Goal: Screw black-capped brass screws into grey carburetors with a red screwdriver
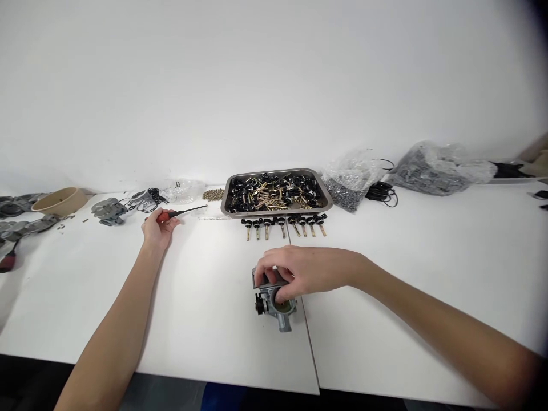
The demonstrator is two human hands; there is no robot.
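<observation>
Two hands full: left hand point(157, 233) closed round driver point(163, 217), mid-left; right hand point(306, 268) half-curled, gripping housing point(284, 323), lower centre, well apart from driver.

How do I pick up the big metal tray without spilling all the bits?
Use two hands, one on the rim at each short end of the tray, coming from the left and right. The rim sticks up there to hold. Loose bits fill it, so I'd keep it level. The bag crowds the right end, and small parts line the front.
</observation>
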